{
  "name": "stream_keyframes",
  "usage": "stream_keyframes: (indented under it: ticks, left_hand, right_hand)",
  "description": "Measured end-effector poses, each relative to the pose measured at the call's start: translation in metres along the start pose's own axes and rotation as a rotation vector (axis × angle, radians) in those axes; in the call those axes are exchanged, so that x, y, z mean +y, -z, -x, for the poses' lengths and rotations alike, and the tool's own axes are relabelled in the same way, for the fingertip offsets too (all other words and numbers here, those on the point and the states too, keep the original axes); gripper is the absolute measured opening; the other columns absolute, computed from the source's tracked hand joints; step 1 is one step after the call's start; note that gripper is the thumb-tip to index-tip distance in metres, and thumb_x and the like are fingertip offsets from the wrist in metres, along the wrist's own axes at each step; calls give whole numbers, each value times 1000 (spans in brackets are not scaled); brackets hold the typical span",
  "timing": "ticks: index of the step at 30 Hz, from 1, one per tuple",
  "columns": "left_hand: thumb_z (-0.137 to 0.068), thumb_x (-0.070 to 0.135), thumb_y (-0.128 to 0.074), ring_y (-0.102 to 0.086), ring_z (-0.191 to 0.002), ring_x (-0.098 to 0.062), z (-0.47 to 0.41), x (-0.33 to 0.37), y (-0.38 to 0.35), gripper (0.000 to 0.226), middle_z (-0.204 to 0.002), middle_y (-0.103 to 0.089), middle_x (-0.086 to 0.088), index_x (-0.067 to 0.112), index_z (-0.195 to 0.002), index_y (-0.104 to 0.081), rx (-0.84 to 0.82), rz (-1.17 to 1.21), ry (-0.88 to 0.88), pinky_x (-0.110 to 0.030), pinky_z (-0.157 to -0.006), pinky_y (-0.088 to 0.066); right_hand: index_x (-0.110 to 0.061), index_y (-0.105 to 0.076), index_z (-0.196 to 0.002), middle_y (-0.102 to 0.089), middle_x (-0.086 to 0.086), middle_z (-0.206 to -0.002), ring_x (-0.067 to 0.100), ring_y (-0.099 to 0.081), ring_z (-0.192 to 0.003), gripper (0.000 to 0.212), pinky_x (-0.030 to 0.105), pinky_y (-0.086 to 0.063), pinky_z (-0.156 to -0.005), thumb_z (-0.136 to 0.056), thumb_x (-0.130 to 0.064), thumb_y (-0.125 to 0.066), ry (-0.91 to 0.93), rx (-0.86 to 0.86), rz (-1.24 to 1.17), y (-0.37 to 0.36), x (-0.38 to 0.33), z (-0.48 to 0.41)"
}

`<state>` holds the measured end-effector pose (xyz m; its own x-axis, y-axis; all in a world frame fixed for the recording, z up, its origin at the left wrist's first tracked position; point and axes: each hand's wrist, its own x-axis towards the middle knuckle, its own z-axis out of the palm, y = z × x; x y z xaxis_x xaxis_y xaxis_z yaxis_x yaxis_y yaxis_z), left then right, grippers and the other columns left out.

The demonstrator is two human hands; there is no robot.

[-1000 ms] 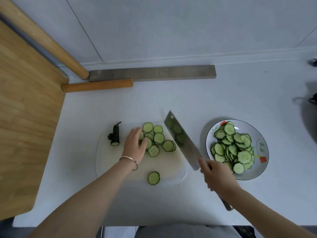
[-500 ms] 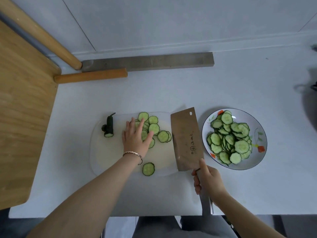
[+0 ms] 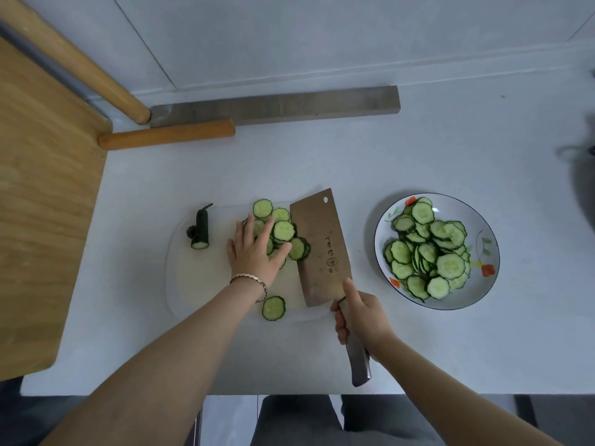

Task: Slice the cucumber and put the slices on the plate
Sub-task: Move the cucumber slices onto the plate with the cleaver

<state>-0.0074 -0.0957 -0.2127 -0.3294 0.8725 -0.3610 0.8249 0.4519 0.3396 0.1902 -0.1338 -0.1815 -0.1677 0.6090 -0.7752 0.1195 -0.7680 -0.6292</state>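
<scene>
Right grip [image 3: 360, 313] clamped around the steel handle of a cleaver [image 3: 322, 249], forefinger stretched onto the heel of the blade, a person works at a white tabletop [image 3: 354, 156]. The blade's broad side faces up over the translucent cutting board [image 3: 206, 278], its tip pointing to twelve o'clock. Left grip [image 3: 254, 249], fingers apart and laid flat with nothing clasped, rests on a heap of loose cucumber slices [image 3: 285, 230] at the board's centre; the heap touches the blade's nine o'clock edge. A bracelet [image 3: 249, 281] circles the left wrist.

One stray slice [image 3: 273, 308] lies alone at the board's six o'clock edge, just beside the left wrist. The uncut cucumber stub [image 3: 201, 231], stem attached, sits at the board's ten o'clock corner, apart from the heap.

At three o'clock of the board, well apart from it, stands a flower-patterned plate [image 3: 467, 207] piled with plated slices [image 3: 425, 252].

Along the wall at twelve o'clock lies a grey metal bar [image 3: 273, 106], with a wooden stick [image 3: 167, 135] just in front of its left end. A wooden board [image 3: 38, 188] fills the nine o'clock side.
</scene>
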Motion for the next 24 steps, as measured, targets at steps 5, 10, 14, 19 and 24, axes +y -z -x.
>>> stream_keyframes:
  ticks: [5, 10, 14, 19, 24]
  left_hand:
    - [-91, 46, -42, 1, -143, -20, -3, 0, 0, 51, -155, -7, 2, 35, -139, -27, 61, 75, 7, -45, -115, 1]
    - [-92, 45, -37, -12, -141, -19, -6, 2, 0, 47, -151, -25, 1, 29, -136, -36, 153, 260, 40, -44, -116, -8]
    - [-80, 52, -32, -18, -140, -20, -4, 4, 1, 60, -149, -31, 0, 28, -135, -39, 192, 336, 10, -40, -115, -12]
    - [-91, 46, -42, -11, -142, -22, -8, -1, -4, 49, -152, -21, -5, 25, -136, -38, 236, 288, 113, -42, -116, -11]
    - [-94, 40, -37, -8, -142, -25, -7, -5, -6, 46, -153, -19, -7, 24, -137, -36, 220, 221, 102, -42, -117, -8]
  right_hand:
    - [-2, -52, -69, -43, 8, -49, 19, -39, -36, 52, 26, -37, -39, -100, -41, -35, -6, 5, 5, -2, -14, -8]
    - [-2, -52, -70, -43, 7, -49, 20, -38, -36, 53, 25, -37, -40, -100, -42, -35, -23, -42, 81, 0, -24, -19]
    - [-2, -51, -68, -43, 7, -47, 19, -38, -35, 51, 24, -37, -39, -101, -39, -35, -31, -57, 82, -7, -21, -19]
    - [-2, -52, -66, -43, 5, -43, 19, -39, -33, 51, 24, -37, -37, -101, -36, -36, -18, 5, 127, -1, -9, -12]
    - [-1, -52, -65, -43, 6, -43, 19, -38, -31, 52, 22, -36, -35, -101, -36, -35, -24, 45, 141, 5, -11, -14]
